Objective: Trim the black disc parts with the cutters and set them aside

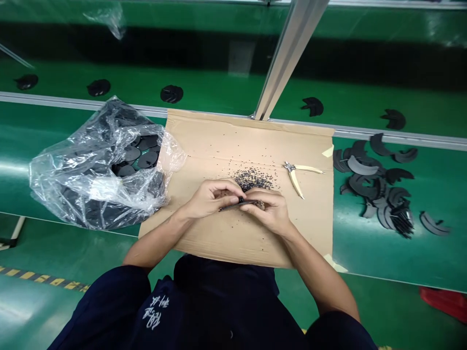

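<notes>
Black strip held up over the middle of the cardboard sheet, pinched between the left hand and right hand, fingers curled in! A loose pinch could drop it into the black crumbs; a wide elbow could knock the yellow-handled pliers.

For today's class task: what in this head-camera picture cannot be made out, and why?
Head view:
- The dark strip between the left hand and right hand: fingers hide its middle.
- Black pieces inside the plastic bag: film and glare blur their outlines.
- Black specks on the cardboard sheet: too small to identify.
</notes>
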